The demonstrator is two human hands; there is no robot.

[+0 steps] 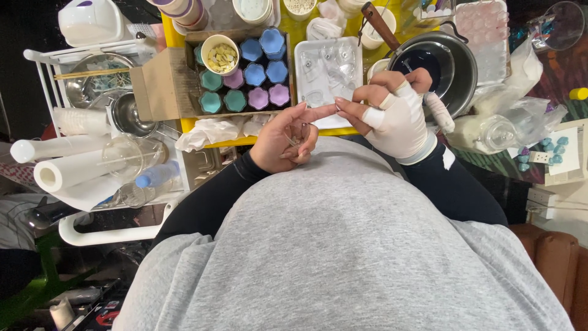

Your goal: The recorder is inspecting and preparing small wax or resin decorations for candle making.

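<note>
My left hand (283, 142) is bare and held in front of my grey top. Its index finger points right, and the other fingers curl around a small clear piece (300, 131). My right hand (392, 113) wears a white glove with cut-off fingertips. Its thumb and forefinger are pinched together at the tip of my left index finger. Both hands hover at the near edge of the yellow table (288, 140), just in front of a white tray (301, 73) of clear plastic moulds.
A cardboard box (160, 86) holds several blue, teal and purple flower-shaped moulds and a cup of pale chips (220, 56). A metal pot (460, 68) with a wooden handle sits behind my right hand. Paper rolls (64, 171), a beaker and a bottle stand left.
</note>
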